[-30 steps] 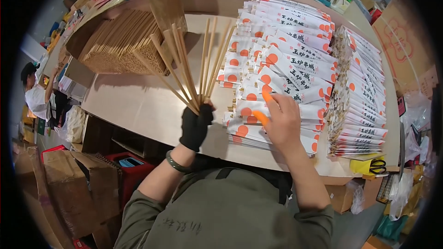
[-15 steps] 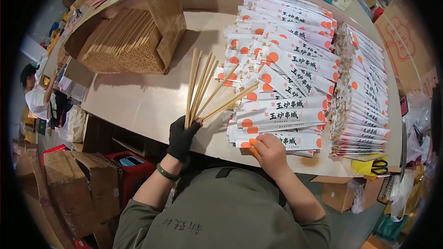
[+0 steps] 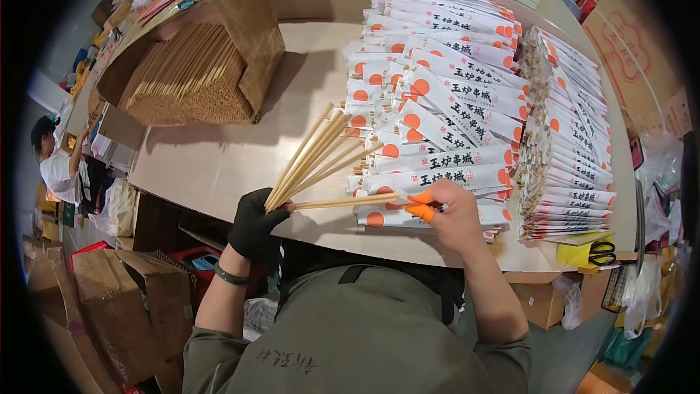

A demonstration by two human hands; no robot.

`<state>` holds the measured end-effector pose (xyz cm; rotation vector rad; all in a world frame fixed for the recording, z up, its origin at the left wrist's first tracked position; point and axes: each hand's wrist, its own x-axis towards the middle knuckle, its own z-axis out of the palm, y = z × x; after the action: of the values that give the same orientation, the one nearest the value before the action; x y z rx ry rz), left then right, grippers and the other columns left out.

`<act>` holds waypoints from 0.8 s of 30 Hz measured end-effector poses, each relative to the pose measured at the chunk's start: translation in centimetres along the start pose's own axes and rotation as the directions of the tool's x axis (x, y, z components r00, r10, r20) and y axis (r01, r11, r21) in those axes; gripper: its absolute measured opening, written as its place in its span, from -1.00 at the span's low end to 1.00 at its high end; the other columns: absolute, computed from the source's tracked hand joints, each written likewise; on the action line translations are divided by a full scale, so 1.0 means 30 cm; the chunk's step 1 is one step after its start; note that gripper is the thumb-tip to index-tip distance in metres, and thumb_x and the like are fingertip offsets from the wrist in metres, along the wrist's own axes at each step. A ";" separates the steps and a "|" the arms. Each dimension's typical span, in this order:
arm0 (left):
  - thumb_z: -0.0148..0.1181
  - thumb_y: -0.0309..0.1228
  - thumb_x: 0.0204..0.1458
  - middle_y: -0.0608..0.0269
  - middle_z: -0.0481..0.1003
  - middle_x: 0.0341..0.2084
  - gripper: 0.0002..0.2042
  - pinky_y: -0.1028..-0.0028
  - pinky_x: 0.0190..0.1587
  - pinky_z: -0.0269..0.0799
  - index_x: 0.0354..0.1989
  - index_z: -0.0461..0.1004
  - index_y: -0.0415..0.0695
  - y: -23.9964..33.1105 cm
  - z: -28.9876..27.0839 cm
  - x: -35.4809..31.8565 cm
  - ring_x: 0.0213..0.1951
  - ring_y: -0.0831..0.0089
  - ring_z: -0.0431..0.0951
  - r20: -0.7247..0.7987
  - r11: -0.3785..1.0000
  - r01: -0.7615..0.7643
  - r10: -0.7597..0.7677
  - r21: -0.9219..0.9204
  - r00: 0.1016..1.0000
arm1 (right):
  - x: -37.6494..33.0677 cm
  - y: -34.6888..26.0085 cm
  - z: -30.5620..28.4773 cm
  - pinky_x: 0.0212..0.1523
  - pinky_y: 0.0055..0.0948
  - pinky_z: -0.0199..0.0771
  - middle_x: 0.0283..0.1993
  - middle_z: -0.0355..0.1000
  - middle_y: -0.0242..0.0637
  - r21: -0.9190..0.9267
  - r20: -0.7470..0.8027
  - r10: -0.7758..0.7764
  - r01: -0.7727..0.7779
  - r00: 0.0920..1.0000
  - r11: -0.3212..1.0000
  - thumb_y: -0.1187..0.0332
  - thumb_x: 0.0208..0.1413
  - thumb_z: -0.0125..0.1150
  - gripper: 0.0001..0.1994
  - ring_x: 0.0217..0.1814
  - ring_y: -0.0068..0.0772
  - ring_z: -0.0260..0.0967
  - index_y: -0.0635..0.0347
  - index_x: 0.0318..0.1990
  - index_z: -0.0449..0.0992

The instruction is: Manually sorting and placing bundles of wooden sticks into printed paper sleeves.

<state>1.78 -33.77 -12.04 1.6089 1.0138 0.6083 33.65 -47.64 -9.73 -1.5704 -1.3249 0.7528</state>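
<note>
My left hand (image 3: 255,220), in a black glove, grips a fan of several wooden chopsticks (image 3: 315,155) by their lower ends, tips pointing up and right. My right hand (image 3: 446,211), with orange finger covers on thumb and forefinger, pinches the tip of one chopstick (image 3: 347,202) that lies almost level between both hands. Right beside it lies a spread of white paper sleeves with orange dots (image 3: 437,113), overlapping in rows on the pale table (image 3: 219,160).
An open cardboard box of bare chopsticks (image 3: 191,80) stands at the back left. A stack of filled sleeves (image 3: 569,153) lies at the right, with black scissors on a yellow pad (image 3: 599,252) beyond. Cardboard boxes (image 3: 109,306) sit on the floor left. Another person (image 3: 58,164) stands far left.
My left hand tilted the chopstick bundle from upright toward the right. My right hand left the sleeves, dropped to the table's near edge, then took hold of one chopstick's tip.
</note>
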 end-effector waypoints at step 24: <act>0.09 -0.23 0.18 0.31 0.53 -0.36 -0.66 0.52 -0.17 0.39 0.00 0.48 -0.20 -0.075 0.341 0.066 -0.29 0.58 0.47 0.074 0.968 0.118 -0.104 -0.220 0.992 | 0.085 0.109 0.025 -0.11 -0.17 0.37 -0.18 0.36 -0.11 -0.503 0.207 -0.330 0.389 0.921 0.772 0.32 -0.27 0.45 -0.41 -0.15 -0.02 0.33 0.29 0.01 0.42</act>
<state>10.38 -37.23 -17.28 1.3559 0.9470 0.5715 34.92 -45.00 -12.76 -1.6269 -1.9730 0.2236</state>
